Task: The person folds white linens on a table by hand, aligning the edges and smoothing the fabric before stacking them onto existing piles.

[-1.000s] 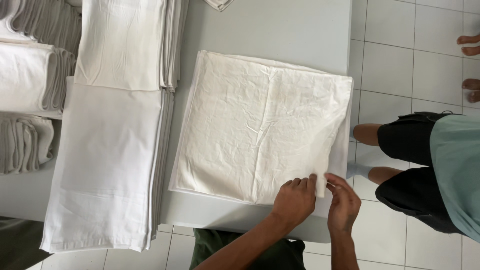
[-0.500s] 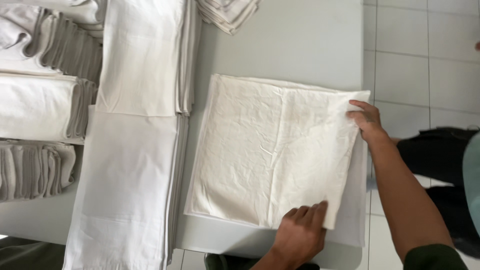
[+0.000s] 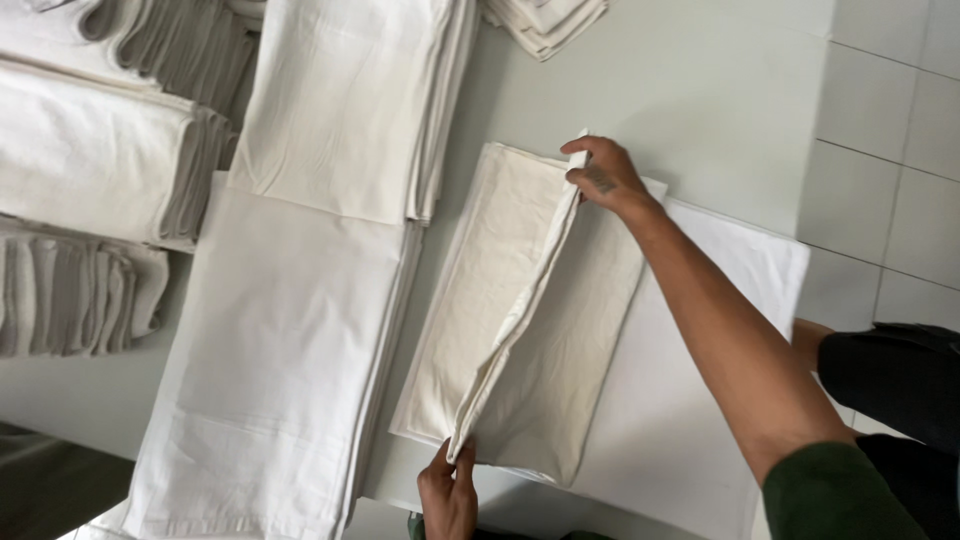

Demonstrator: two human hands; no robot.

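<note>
Cream cloth (image 3: 530,330) lies on the pale grey table (image 3: 700,90) in front of you, seen from your head camera. It is soft and a bit wrinkly, and it looks like thin cotton. Its shape is a long rectangle, folded over so that one raised edge runs down the middle like a ridge.

Your right hand (image 3: 605,175) is at the far end of that ridge. Your fingers are pinched shut on the folded edge and lift it a little off the table. Your arm reaches across the right half of the cloth.

Your left hand (image 3: 447,492) is at the near end of the same ridge, by the table's edge. Your fingers are closed on the corner there. So the cloth is stretched between your two hands, with the fold running from one grip to the other.

Under the cloth on the right lies a whiter flat sheet (image 3: 720,350), smooth and square at the corner, hanging a bit over the table's side.

To the left, just beside the cloth, is a long stack of flat folded sheets (image 3: 280,380), white and smooth. Another flat stack (image 3: 350,100) lies on its far end. Further left are piles of thick folded towels (image 3: 90,150), with many grey-white layers showing at their ends. A small folded pile (image 3: 545,20) sits at the far edge.

On the right you can see white floor tiles (image 3: 890,130) and a person's dark shorts (image 3: 900,370).
</note>
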